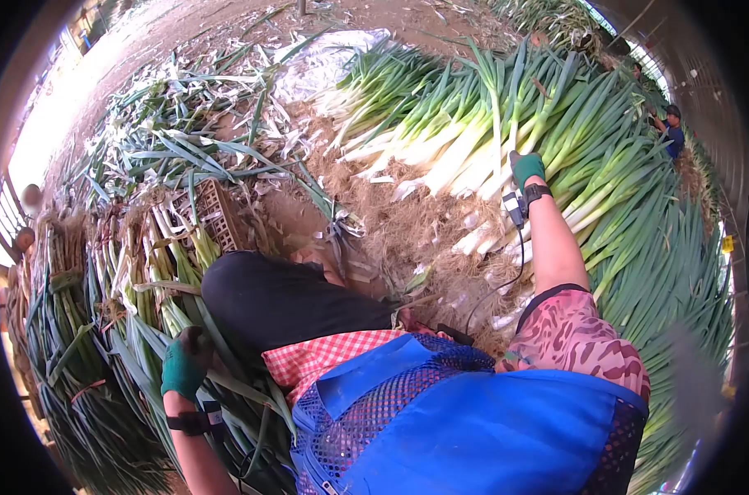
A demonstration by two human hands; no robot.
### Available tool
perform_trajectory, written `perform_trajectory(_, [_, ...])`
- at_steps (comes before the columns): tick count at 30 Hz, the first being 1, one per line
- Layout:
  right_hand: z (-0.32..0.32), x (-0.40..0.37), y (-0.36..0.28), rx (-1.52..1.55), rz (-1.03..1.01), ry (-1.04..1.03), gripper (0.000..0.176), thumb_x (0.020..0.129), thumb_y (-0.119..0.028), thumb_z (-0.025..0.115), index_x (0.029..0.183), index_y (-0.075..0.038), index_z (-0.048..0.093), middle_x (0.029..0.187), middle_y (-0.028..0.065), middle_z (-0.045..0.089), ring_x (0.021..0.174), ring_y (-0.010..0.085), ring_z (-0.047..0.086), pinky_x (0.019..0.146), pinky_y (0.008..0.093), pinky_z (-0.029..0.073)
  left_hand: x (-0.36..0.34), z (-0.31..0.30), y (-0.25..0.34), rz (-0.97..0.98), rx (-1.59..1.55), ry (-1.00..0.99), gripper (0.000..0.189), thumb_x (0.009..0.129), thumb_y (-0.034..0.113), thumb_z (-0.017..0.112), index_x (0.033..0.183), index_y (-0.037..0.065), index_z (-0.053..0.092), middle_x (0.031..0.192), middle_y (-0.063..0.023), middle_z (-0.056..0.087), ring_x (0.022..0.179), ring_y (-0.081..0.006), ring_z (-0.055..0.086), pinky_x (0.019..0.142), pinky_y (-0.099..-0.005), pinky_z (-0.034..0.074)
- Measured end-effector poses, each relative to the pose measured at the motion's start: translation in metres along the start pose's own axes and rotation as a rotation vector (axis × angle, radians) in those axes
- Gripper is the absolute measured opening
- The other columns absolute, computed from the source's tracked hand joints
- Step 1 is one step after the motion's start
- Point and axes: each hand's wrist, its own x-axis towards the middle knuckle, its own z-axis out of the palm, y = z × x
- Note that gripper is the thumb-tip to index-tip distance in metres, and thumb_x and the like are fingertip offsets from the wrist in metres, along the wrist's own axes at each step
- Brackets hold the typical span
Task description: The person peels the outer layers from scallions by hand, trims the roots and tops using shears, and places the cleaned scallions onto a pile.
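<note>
My right hand (527, 169), in a green glove with a dark wrist strap, is closed around the white stem of a leek (513, 136) at the edge of a wide row of cleaned leeks (457, 136). Green leaves point away from me and the rooty ends lie nearer. On the left, my left hand (187, 359), also gloved in green, is over a pile of uncleaned leeks (139, 330). Its fingers look curled, and whether they grip anything is hard to make out.
Trimmed leaves (176, 136) are heaped at the upper left, beside a brown crate (209, 216). A whitish sheet (325, 62) lies beyond the row. Roots and peelings (416, 231) cover the ground before me. Another person (673, 132) is at the far right.
</note>
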Motion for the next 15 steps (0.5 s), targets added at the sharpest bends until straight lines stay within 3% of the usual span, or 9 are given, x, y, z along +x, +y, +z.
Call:
perform_trajectory(2, [0.005, -0.013, 0.0, -0.169, -0.124, 0.109, 0.06, 0.081, -0.032, 0.068, 0.12, 0.01, 0.053, 0.114, 0.0298, 0.064, 0.104, 0.041, 0.065, 0.092, 0.0463, 0.051, 0.003, -0.001, 0.009, 0.058, -0.034, -0.027, 0.034, 0.084, 0.021, 0.067, 0.112, 0.0, 0.064, 0.099, -0.0181, 0.068, 0.091, -0.0313, 0.067, 0.08, -0.0388, 0.052])
perform_trajectory(4, [0.005, -0.038, -0.011, -0.377, -0.17, 0.174, 0.064, 0.083, -0.037, 0.066, 0.128, 0.002, 0.044, 0.122, 0.027, 0.061, 0.111, 0.04, 0.062, 0.098, 0.0467, 0.048, 0.005, 0.0, 0.016, 0.157, -0.028, -0.015, 0.034, 0.088, 0.022, 0.063, 0.111, -0.002, 0.063, 0.095, -0.0147, 0.068, 0.084, -0.0247, 0.067, 0.077, -0.0353, 0.052])
perform_trajectory(7, [0.014, -0.089, -0.016, -0.61, -0.706, 0.69, 0.054, 0.087, -0.033, 0.063, 0.126, 0.001, 0.048, 0.122, 0.0254, 0.061, 0.108, 0.0418, 0.062, 0.097, 0.0453, 0.049, 0.007, 0.0, 0.036, 0.195, -0.059, -0.037, 0.031, 0.088, 0.016, 0.064, 0.112, -0.002, 0.063, 0.096, -0.0135, 0.069, 0.088, -0.0234, 0.067, 0.08, -0.035, 0.052])
perform_trajectory(9, [0.037, -0.105, -0.01, -0.315, -1.115, 0.49, 0.045, 0.09, -0.028, 0.06, 0.124, 0.0, 0.054, 0.113, 0.0237, 0.065, 0.101, 0.0401, 0.064, 0.094, 0.0442, 0.05, 0.012, 0.005, 0.04, 0.264, -0.14, -0.042, 0.028, 0.086, 0.018, 0.066, 0.108, 0.0, 0.065, 0.095, -0.0154, 0.068, 0.088, -0.0274, 0.067, 0.079, -0.0369, 0.052])
perform_trajectory(11, [0.078, -0.151, 0.012, 0.0, -0.827, -0.336, 0.035, 0.091, -0.02, 0.061, 0.121, -0.002, 0.06, 0.109, 0.0205, 0.068, 0.101, 0.0364, 0.065, 0.093, 0.0442, 0.05, 0.011, 0.014, 0.039, 0.269, -0.199, -0.065, 0.026, 0.085, 0.018, 0.067, 0.106, 0.001, 0.066, 0.094, -0.0165, 0.068, 0.087, -0.0294, 0.066, 0.077, -0.0376, 0.052])
perform_trajectory(13, [0.104, -0.204, 0.027, -0.224, -0.795, -0.765, 0.039, 0.089, -0.027, 0.065, 0.118, -0.001, 0.063, 0.103, 0.0206, 0.07, 0.099, 0.0358, 0.067, 0.089, 0.0438, 0.052, 0.015, 0.022, 0.04, 0.235, -0.244, -0.071, 0.025, 0.086, 0.017, 0.066, 0.105, 0.001, 0.066, 0.094, -0.0168, 0.068, 0.087, -0.0293, 0.066, 0.076, -0.0371, 0.051])
perform_trajectory(15, [0.154, -0.236, 0.07, -0.482, -0.761, -0.866, 0.048, 0.086, -0.036, 0.065, 0.119, -0.001, 0.064, 0.106, 0.0232, 0.069, 0.1, 0.0377, 0.067, 0.087, 0.0438, 0.052, 0.014, 0.023, 0.042, 0.182, -0.213, -0.075, 0.027, 0.086, 0.018, 0.067, 0.106, 0.001, 0.065, 0.095, -0.0171, 0.068, 0.087, -0.0292, 0.067, 0.077, -0.0366, 0.051])
